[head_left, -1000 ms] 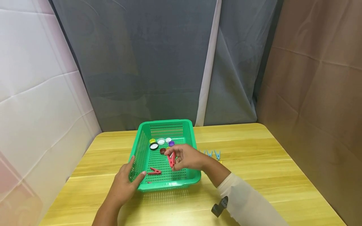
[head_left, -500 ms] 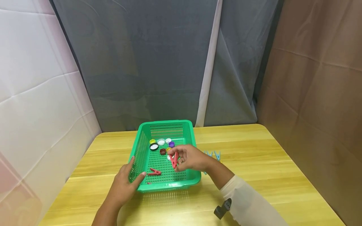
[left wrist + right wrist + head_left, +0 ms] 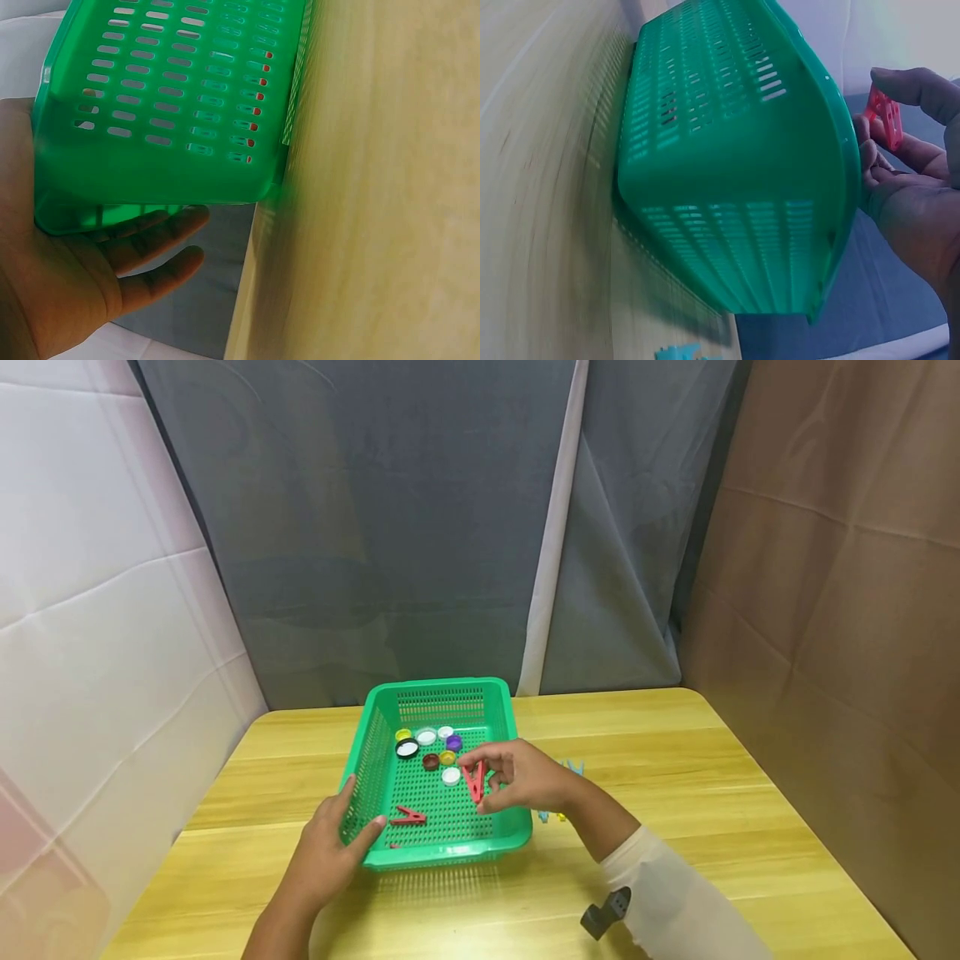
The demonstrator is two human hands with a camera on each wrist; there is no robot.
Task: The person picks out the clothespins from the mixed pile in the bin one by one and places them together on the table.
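- In the head view, pinching a red V-shaped plastic clothespin (image 3: pixel 475 787) between thumb and fingers of the right hand (image 3: pixel 525 777), above the right part of a green rectangular perforated plastic basket (image 3: pixel 450 854).
- There too, touching the basket's near left corner with the left hand (image 3: pixel 330 835), spread wide, with thumb well apart from the fingers.
- On the basket's floor near the left thumb, showing a second red clothespin (image 3: pixel 409 816), lying flat.
- Farther back in the basket, showing round caps in yellow, white, purple and brown, including a black-rimmed cap (image 3: pixel 407 748).
- Right of the basket, on the yellowish wooden surface (image 3: pixel 712 777), showing a light blue clothespin (image 3: pixel 575 767), partly behind the right hand.
- In the left wrist view, resting at the basket's rim with the left hand, with fingers extended beside the wall; showing red bits through the slots.
- In the right wrist view, holding the first clothespin between the right thumb and fingers, just beyond the basket's rim.
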